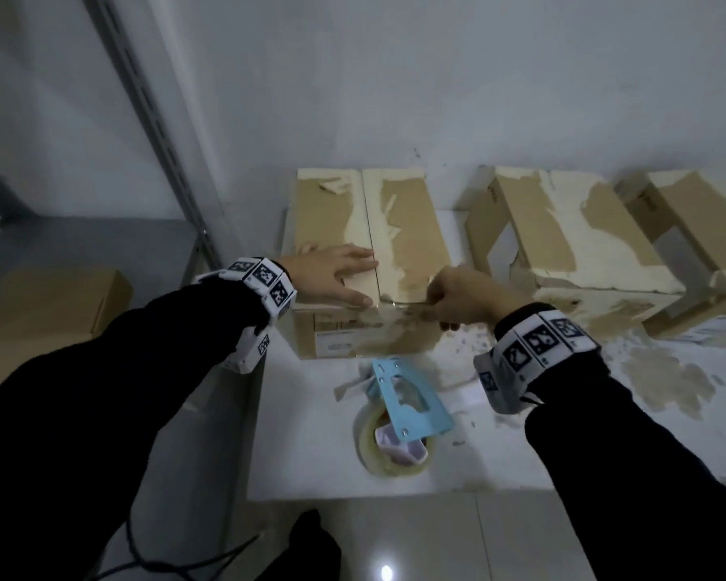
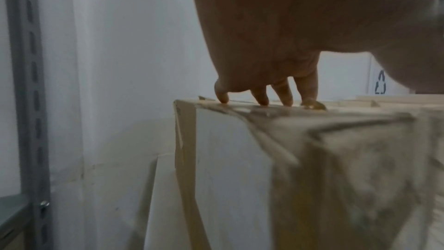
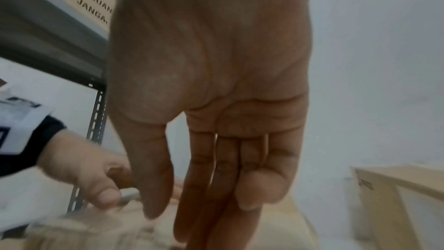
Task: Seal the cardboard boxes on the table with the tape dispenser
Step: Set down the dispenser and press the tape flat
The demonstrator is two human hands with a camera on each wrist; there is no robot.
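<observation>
Left hand lies flat with fingers straight on the near left flap of the cardboard box, fingertips touching its top beside the centre seam. Right hand sits just right of it at the box's front top edge, fingers bent downward; whether they pinch anything I cannot tell. Tape dispenser lies ungripped on the table, below both hands; two more boxes stand right of the right hand.

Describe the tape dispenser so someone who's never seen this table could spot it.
Start at the white table carrying three cardboard boxes along the wall. The tape dispenser lies near the front edge, before the leftmost box. Its light blue plate and clear tape roll set it apart.
</observation>
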